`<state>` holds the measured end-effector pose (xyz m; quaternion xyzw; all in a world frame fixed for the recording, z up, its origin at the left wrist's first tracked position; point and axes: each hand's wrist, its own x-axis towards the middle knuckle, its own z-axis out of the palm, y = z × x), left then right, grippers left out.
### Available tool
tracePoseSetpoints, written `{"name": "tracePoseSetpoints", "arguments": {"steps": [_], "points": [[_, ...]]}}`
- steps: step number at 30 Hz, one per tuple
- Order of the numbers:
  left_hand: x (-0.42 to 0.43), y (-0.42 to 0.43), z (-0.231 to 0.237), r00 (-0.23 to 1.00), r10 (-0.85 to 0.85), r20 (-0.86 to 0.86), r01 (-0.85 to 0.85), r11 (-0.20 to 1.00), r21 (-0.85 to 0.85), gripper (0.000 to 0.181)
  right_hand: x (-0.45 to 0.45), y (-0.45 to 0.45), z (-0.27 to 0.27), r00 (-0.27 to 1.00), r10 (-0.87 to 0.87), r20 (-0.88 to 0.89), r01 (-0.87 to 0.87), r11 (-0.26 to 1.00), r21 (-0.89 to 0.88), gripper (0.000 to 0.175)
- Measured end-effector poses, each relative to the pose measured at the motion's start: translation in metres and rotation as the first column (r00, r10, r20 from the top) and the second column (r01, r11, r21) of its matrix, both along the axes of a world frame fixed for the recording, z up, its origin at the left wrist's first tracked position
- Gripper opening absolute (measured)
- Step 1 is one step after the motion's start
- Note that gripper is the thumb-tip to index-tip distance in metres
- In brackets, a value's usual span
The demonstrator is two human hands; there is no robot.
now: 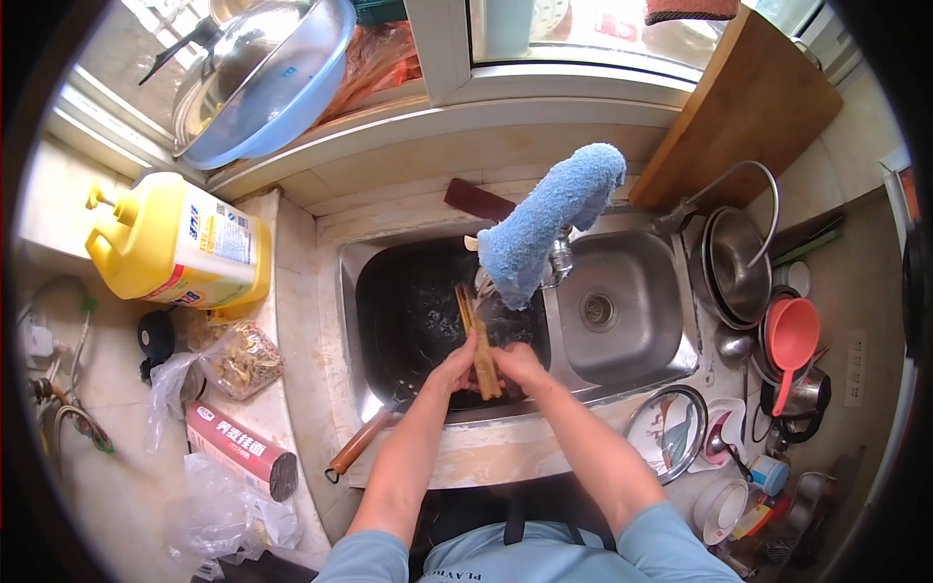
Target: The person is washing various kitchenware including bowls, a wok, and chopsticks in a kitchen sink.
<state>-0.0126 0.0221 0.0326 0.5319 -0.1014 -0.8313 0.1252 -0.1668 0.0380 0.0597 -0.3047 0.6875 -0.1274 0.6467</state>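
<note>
Over a dark wok lying in the left basin of a steel sink, both hands are on a bundle of wooden chopsticks. My left hand grips the bundle from its left side. My right hand closes around its right side, near the lower end; its fingertips are partly hidden. The wok's wooden handle sticks out over the front edge by my left forearm. Beyond the bundle, a light blue cloth covers the faucet. Water seems to run beneath it onto the far end of the chopsticks.
The right steel basin has a drain. To the right stand stacked metal bowls, a red plastic ladle and a glass lid. A wooden board leans behind. At left are a yellow jug and a noodle pack.
</note>
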Motion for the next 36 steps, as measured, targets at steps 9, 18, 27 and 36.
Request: {"name": "tracePoseSetpoints", "arguments": {"steps": [9,18,27,36], "points": [[0.068,-0.024,-0.072,0.815,0.578,0.045,-0.563,0.807,-0.176,0.055,0.073,-0.076,-0.052,0.830,0.481,-0.281,-0.544,0.809,-0.223,0.047],[0.093,-0.015,-0.064,0.734,0.480,0.481,-0.333,0.871,-0.362,0.012,0.070,-0.046,-0.062,0.797,0.565,-0.215,-0.586,0.809,-0.043,0.049],[0.079,-0.031,-0.010,0.646,0.352,0.677,0.327,0.674,-0.662,0.023,0.057,-0.034,-0.064,0.982,-0.042,0.184,0.007,0.983,0.185,0.019],[0.075,-0.024,0.016,0.761,0.303,0.574,0.177,0.754,-0.633,0.021,0.059,-0.025,-0.058,0.742,-0.474,0.474,0.317,0.871,0.375,0.022]]}}
